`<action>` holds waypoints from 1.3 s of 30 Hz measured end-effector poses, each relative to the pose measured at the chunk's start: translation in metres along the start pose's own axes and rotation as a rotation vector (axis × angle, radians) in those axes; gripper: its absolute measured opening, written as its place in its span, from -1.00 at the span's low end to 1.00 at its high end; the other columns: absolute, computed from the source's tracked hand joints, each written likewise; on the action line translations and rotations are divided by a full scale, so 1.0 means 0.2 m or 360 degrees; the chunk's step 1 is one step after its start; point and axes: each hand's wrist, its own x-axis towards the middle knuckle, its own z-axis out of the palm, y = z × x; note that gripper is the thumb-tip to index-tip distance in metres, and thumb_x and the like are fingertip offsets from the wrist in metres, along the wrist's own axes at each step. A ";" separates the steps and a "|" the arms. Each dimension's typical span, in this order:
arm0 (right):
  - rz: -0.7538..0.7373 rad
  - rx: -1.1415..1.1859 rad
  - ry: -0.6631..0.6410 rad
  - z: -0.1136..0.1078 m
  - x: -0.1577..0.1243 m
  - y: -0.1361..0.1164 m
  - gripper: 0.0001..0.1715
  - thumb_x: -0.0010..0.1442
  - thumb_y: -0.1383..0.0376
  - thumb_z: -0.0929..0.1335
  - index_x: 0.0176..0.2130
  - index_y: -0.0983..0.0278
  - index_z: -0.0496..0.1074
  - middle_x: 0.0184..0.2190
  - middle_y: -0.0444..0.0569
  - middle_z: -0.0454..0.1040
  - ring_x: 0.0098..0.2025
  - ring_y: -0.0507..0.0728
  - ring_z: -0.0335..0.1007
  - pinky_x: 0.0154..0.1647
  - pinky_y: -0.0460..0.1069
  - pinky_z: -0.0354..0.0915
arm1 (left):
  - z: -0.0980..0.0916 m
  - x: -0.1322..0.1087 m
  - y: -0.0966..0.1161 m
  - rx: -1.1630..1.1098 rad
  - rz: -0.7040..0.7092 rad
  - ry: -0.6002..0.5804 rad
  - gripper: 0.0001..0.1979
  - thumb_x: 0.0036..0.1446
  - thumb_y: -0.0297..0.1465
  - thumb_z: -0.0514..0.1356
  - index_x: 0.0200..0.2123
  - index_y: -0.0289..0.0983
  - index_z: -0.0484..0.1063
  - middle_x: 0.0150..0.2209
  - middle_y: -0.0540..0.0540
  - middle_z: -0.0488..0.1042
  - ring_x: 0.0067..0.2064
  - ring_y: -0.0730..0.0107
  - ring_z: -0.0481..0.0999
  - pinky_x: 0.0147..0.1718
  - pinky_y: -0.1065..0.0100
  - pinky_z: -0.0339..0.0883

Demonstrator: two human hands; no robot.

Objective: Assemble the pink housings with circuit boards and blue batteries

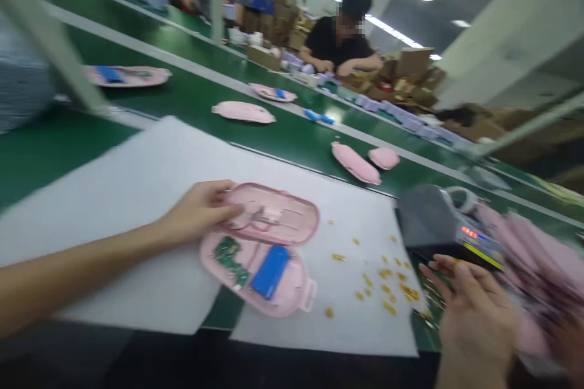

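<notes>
My left hand pinches the edge of a pink oval shell half with thin wires inside. Just below it, the matching pink shell half lies open on white paper. It carries a green circuit board and a blue battery pack. On the right, my right hand is raised with thumb and fingers together in front of a grey tape dispenser with a lit red display. A tiny yellowish spot shows at the fingertips, too small to name. Small amber pieces lie scattered between the hands.
More pink shells lie on the green conveyor belt, some with blue batteries. A pile of pink pieces sits right of the dispenser. A person in a black top works across the line. A pale post rises at left.
</notes>
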 end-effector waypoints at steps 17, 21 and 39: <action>-0.1075 -0.0574 -0.1333 1.08 -0.08 -0.52 -0.81 0.24 0.21 0.33 -0.38 0.19 0.47 -0.17 -0.07 0.48 -0.15 0.13 0.39 -0.20 0.02 0.26 | -0.08 0.00 -0.14 -0.0401 0.0253 -0.0161 -0.80 0.03 -0.51 0.21 -0.23 -0.38 0.50 -0.33 -0.12 0.59 -0.27 0.25 0.60 -0.38 0.42 0.44; -0.1050 -0.0516 -0.1320 1.08 -0.08 -0.52 -0.79 0.25 0.21 0.32 -0.39 0.19 0.46 -0.21 -0.08 0.49 -0.18 0.12 0.40 -0.20 0.02 0.24 | -0.08 -0.01 -0.14 -0.0335 0.0244 -0.0156 -0.71 0.06 -0.53 0.19 -0.11 -0.38 0.53 -0.28 -0.14 0.60 -0.24 0.24 0.61 -0.36 0.42 0.44; -0.0304 -0.0875 -0.1369 1.09 0.10 -0.56 -0.49 -0.18 -0.11 0.49 -0.42 0.22 0.42 -0.47 -0.06 0.52 -0.46 0.15 0.40 -0.45 0.01 0.20 | -0.09 -0.04 -0.12 -0.0159 0.0272 -0.0077 -0.83 0.08 -0.51 0.18 -0.22 -0.34 0.44 -0.21 -0.13 0.56 -0.25 0.28 0.59 -0.37 0.40 0.44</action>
